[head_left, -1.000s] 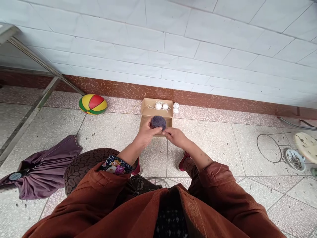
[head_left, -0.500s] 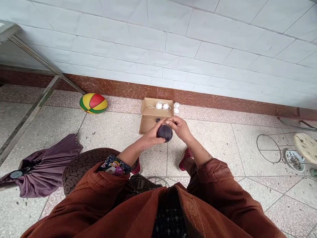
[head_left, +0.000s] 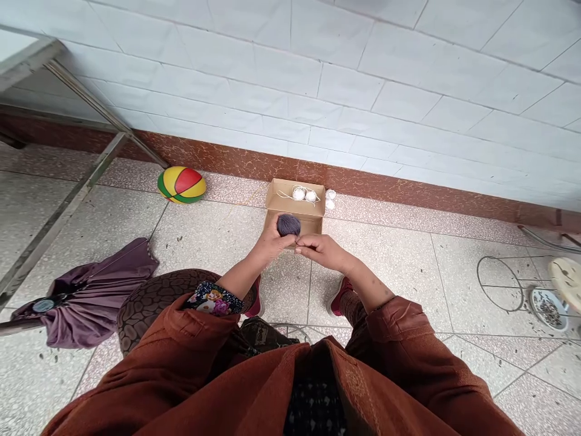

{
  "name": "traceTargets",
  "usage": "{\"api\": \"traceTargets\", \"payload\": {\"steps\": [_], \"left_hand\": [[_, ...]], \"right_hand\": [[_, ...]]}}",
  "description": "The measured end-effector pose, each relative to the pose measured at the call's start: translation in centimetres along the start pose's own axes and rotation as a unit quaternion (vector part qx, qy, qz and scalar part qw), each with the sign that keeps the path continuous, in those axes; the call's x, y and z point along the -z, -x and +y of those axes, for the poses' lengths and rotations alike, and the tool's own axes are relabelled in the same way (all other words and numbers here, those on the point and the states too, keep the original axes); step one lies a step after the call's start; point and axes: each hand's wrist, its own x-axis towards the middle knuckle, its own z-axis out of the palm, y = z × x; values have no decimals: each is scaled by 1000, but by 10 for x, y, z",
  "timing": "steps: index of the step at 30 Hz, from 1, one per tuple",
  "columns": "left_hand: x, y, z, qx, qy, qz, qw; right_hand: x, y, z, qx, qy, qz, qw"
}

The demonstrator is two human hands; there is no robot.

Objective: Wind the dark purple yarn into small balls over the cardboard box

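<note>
A ball of dark purple-grey yarn (head_left: 289, 225) rests in my left hand (head_left: 269, 243), whose fingers wrap round its left side and underside. Just to the lower right of the ball, my right hand (head_left: 321, 250) is closed in a pinch on the yarn, close to my left thumb; the strand itself is barely visible. Both hands are above the near half of an open cardboard box (head_left: 313, 226) on the floor. Two white yarn balls (head_left: 304, 194) with loose strands lie in the box's far half. Other white balls (head_left: 330, 199) sit just outside its right edge.
A yellow, red and green ball (head_left: 182, 184) lies by the wall, beside a metal-legged table (head_left: 86, 188). Purple folded fabric (head_left: 91, 297) is at the left. On the right stand a wire ring frame (head_left: 499, 283) and a bowl of seed-like bits (head_left: 548, 309).
My left hand has turned the yarn ball and moved it up and left, over the box. The right hand has gone from the ball's top to its lower right. The view has shifted slightly.
</note>
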Motion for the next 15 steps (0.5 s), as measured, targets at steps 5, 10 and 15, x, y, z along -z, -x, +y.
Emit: {"api": "traceTargets", "payload": {"steps": [5, 10, 15], "left_hand": [[3, 5, -8, -8, -73, -151, 986], [-4, 19, -1, 53, 102, -254, 960], [-3, 27, 15, 113, 267, -251, 923]], "right_hand": [[12, -8, -4, 8, -62, 130, 989], [6, -16, 13, -9, -56, 206, 977], [-1, -15, 25, -85, -5, 198, 977]]}}
